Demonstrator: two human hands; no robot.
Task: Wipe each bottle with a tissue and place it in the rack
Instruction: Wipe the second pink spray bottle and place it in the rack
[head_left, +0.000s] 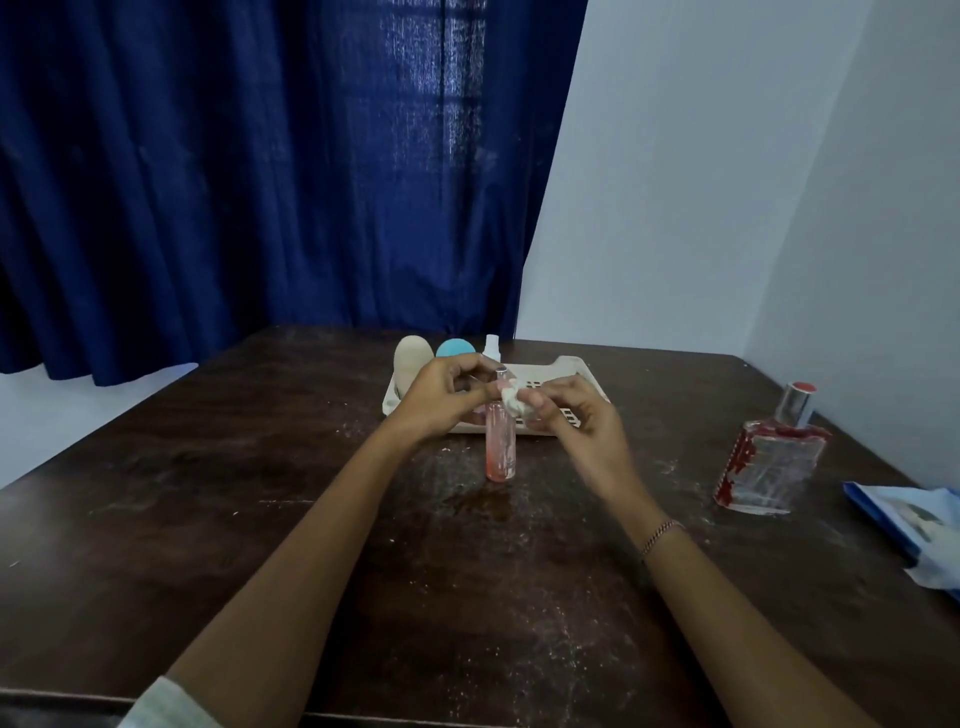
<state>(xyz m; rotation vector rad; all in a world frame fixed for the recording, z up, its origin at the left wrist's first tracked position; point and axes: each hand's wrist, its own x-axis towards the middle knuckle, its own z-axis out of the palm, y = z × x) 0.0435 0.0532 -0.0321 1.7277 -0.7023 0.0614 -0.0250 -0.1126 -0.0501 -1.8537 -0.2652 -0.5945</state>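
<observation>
Three things are already standing at the far left end of the rack (569, 364): a cream bottle (413, 356), a blue-topped bottle (454, 347) and a white spray bottle (491, 347). Just in front of them our left hand (441, 397) is curling over and pinching the top of the pink bottle (500, 447). That bottle is standing upright on the table (260, 493), on the near side of the rack and not yet in it.

To its right we are pressing a balled tissue (513, 404) against the bottle's neck, our right hand (576, 421) pinching the wad between thumb and fingertips. To do this well, we are judging that the left hand should be steadying the bottle by its top while the right is drawing the tissue down the full length and round the back, since the glass lower down is looking streaked. The bottle is tall and narrow, so a hard sideways rub is risking a tip.

Further right a square bottle (769, 462) with a red cap is waiting, well apart, and a tissue packet (909, 525) is lying at the right edge.
</observation>
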